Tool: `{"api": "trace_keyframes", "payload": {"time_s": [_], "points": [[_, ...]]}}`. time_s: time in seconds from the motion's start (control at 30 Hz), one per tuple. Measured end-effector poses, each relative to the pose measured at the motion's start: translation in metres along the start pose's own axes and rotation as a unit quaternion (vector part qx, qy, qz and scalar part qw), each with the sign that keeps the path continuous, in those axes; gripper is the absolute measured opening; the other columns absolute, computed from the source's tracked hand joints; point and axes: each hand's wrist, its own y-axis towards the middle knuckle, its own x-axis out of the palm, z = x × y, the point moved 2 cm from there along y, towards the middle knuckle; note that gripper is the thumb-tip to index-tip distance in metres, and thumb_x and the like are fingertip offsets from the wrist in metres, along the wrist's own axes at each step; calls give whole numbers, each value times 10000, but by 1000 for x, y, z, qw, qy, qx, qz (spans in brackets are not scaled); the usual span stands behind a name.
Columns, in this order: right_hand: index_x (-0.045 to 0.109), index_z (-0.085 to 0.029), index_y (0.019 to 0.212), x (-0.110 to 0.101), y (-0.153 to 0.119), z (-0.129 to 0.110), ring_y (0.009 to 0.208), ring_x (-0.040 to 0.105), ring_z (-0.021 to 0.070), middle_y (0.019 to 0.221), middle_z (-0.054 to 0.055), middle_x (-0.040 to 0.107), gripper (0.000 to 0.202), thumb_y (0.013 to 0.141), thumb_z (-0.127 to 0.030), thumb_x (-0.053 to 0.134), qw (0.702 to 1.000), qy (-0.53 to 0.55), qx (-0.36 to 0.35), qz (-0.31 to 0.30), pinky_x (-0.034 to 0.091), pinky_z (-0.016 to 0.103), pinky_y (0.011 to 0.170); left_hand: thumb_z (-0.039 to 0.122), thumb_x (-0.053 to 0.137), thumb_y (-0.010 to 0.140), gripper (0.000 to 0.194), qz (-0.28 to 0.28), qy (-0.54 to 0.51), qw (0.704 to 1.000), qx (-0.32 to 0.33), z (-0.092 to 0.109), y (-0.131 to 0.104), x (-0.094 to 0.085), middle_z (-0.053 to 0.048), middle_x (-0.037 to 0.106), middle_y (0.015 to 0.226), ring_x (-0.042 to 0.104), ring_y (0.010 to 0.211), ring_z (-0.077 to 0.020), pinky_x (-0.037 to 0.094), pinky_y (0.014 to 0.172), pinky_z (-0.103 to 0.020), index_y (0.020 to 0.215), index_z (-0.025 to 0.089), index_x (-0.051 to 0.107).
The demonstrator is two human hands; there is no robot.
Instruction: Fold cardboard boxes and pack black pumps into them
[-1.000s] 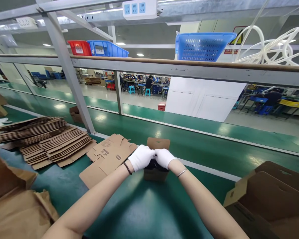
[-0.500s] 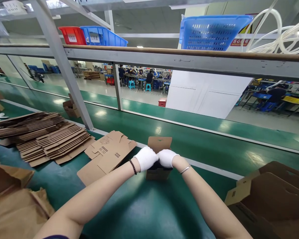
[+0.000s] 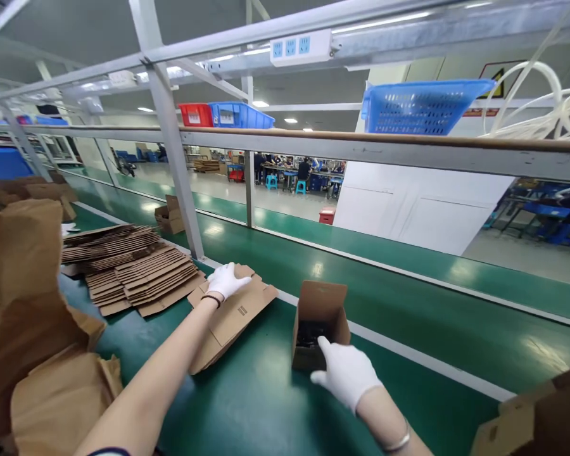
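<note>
My left hand point(image 3: 227, 281), in a white glove, lies with fingers spread on a flat cardboard carton blank point(image 3: 240, 316) at the left of centre. In front of me an open cardboard box point(image 3: 322, 303) stands upright, its back flap raised. Something dark and shiny point(image 3: 308, 334) sits inside, too shadowed to name. My right hand point(image 3: 348, 373), also gloved in white, is at the box's near right side. Its thumb and forefinger are apart, and the fingertip reaches the rim; whether it presses on the box I cannot tell.
Stacked flattened cartons point(image 3: 156, 272) lie farther left, beyond crumpled brown paper point(image 3: 66, 399). Another open carton point(image 3: 517, 424) stands at lower right. A metal post point(image 3: 173, 145) rises behind the blanks. An overhead shelf holds a blue basket point(image 3: 422, 107). A green conveyor belt point(image 3: 408, 291) runs behind.
Both hands were together over the open box. My left hand has moved left onto the flat blank; my right hand has drawn back toward me. The view has tilted up and turned left.
</note>
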Motion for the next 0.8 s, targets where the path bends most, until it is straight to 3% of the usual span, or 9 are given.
{"api": "trace_keyframes", "payload": {"time_s": [0.13, 0.27, 0.37, 0.43, 0.53, 0.6, 0.67, 0.7, 0.8], "points": [[582, -263, 1097, 37, 17, 26, 901, 713, 276, 1026, 70, 731, 225, 902, -297, 473, 991, 95, 73, 65, 513, 347, 711, 710, 595, 640, 1051, -11, 19, 998, -63, -9, 21, 14, -293, 475, 1386, 410, 1290, -486, 323, 991, -611, 1444, 93, 316], [589, -229, 1104, 48, 68, 75, 962, 695, 305, 1197, 138, 652, 328, 949, -358, 331, 976, 116, 104, 151, 518, 419, 799, 643, 634, 619, 1016, -21, 20, 996, -83, -4, 20, 23, -256, 582, 1273, 532, 1185, -450, 384, 927, -564, 1449, 151, 316], [556, -159, 1235, 45, 107, 118, 1127, 627, 360, 1374, 206, 513, 474, 930, -334, 239, 955, 153, 137, 212, 496, 499, 892, 582, 651, 618, 922, -10, 15, 996, -90, -15, 12, 12, -208, 632, 1194, 583, 1122, -404, 419, 892, -499, 1402, 174, 388], [502, -135, 1327, 40, 126, 134, 1274, 514, 374, 1446, 213, 435, 540, 894, -356, 268, 936, 202, 146, 249, 468, 522, 954, 575, 642, 635, 864, 13, 13, 995, -97, -22, 3, -4, -207, 631, 1171, 584, 1114, -395, 421, 891, -481, 1359, 154, 434], [413, -120, 1418, 26, 132, 112, 1325, 431, 434, 1516, 224, 330, 690, 868, -518, 293, 912, 265, 148, 277, 424, 602, 984, 614, 606, 674, 814, 69, 7, 993, -97, -15, -13, -36, -217, 591, 1200, 550, 1140, -398, 402, 922, -485, 1312, 129, 461], [346, -138, 1463, 16, 119, 70, 1316, 441, 434, 1504, 216, 360, 796, 841, -634, 324, 900, 324, 100, 273, 395, 602, 1023, 659, 595, 684, 852, 105, -4, 991, -81, 8, -24, -52, -220, 555, 1246, 517, 1164, -402, 383, 947, -491, 1330, 128, 434], [178, -185, 1527, 7, 100, 24, 1312, 475, 355, 1495, 172, 399, 883, 820, -677, 374, 861, 442, 4, 252, 398, 505, 1067, 683, 599, 689, 938, 129, -26, 990, -51, 40, -36, -60, -237, 503, 1316, 478, 1205, -407, 365, 979, -489, 1393, 110, 361], [97, -203, 1542, 3, 90, 6, 1343, 440, 341, 1532, 158, 345, 926, 811, -688, 393, 840, 482, -26, 248, 386, 491, 1083, 659, 605, 706, 952, 128, -63, 989, -28, 57, -43, -61, -251, 464, 1364, 444, 1245, -412, 348, 1009, -490, 1419, 94, 324], [153, -145, 1530, -1, 67, -3, 1450, 209, 372, 1577, 196, 204, 1014, 749, -695, 491, 811, 494, 57, 308, 251, 523, 1153, 496, 509, 840, 689, 52, -247, 965, 77, 95, -72, -55, -231, 468, 1406, 423, 1302, -378, 342, 1057, -471, 1381, 81, 407]]}}
